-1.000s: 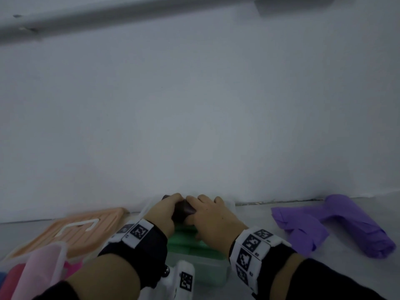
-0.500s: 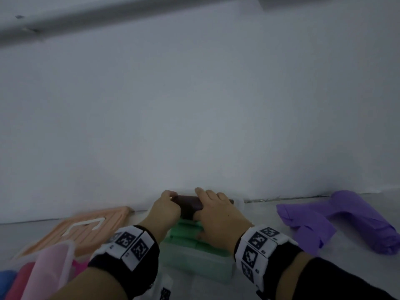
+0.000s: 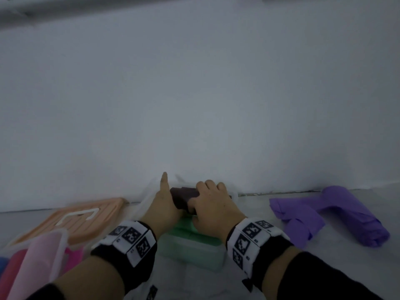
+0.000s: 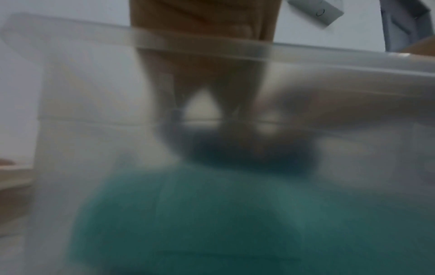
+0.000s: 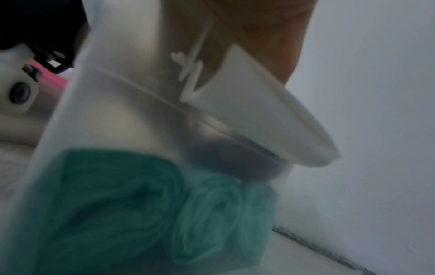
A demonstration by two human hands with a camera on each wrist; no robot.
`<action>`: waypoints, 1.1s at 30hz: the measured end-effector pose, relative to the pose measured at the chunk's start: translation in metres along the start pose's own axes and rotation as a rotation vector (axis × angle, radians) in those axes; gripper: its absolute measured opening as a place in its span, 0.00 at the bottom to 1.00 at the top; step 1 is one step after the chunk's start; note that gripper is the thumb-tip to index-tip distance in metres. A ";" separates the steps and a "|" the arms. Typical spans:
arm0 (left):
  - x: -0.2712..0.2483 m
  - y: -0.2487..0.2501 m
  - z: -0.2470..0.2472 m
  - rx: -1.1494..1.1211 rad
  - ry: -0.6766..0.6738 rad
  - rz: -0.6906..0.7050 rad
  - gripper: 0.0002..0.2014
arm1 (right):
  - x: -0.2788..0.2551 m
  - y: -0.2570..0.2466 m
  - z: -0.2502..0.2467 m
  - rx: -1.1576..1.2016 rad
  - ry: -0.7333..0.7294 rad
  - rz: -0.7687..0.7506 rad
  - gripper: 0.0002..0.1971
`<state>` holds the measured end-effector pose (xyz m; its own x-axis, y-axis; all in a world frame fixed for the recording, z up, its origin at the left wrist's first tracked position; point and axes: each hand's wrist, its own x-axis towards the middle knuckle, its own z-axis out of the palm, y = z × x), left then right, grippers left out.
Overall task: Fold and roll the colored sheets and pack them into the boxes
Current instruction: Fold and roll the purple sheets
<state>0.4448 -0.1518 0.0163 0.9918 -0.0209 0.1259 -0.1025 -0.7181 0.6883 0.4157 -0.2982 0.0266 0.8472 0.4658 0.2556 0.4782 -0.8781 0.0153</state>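
Both hands — left hand (image 3: 164, 204), right hand (image 3: 213, 205) — press dark roll (image 3: 183, 197) into box (image 3: 194, 254).

1. A box (image 3: 192, 250) stands mid-counter (image 3: 281, 267) near the far wall (image 3: 194, 105).
2. Rolled sheets (image 5: 122, 201) lie in the box, with another roll (image 3: 184, 195) on top at the far side.
3. A lid (image 3: 73, 219) lies to the left.
4. A loose sheet (image 3: 337, 215) lies well apart to the right.
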 end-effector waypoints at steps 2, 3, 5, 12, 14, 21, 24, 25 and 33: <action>0.002 -0.003 0.002 0.001 0.021 0.015 0.49 | -0.001 0.001 0.001 0.048 0.016 0.017 0.12; 0.004 -0.004 0.003 -0.008 0.021 0.016 0.48 | -0.001 0.002 0.002 0.073 0.030 0.017 0.12; 0.005 -0.006 0.004 -0.033 0.022 -0.005 0.46 | -0.001 0.003 0.004 0.077 0.070 -0.008 0.11; 0.013 -0.015 0.005 -0.146 0.042 -0.057 0.43 | 0.000 0.005 0.003 0.205 0.173 -0.059 0.10; 0.016 -0.017 0.006 -0.152 0.068 -0.085 0.42 | -0.003 0.007 -0.003 0.310 0.268 -0.027 0.09; 0.017 -0.018 0.006 -0.183 0.147 -0.093 0.38 | -0.054 0.076 -0.013 0.147 0.080 0.775 0.12; 0.011 -0.015 0.008 -0.153 0.211 -0.015 0.33 | -0.089 0.083 0.002 -0.015 -0.393 0.964 0.19; 0.008 -0.012 0.007 -0.154 0.236 0.009 0.31 | -0.098 0.080 0.006 -0.068 -0.431 0.957 0.20; -0.041 0.051 -0.029 -0.332 0.333 0.154 0.14 | -0.156 0.057 -0.023 0.437 -0.327 0.953 0.23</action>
<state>0.3970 -0.1677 0.0672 0.8906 0.1525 0.4284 -0.3187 -0.4626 0.8273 0.3054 -0.4239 0.0094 0.9022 -0.3203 -0.2890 -0.4192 -0.8089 -0.4122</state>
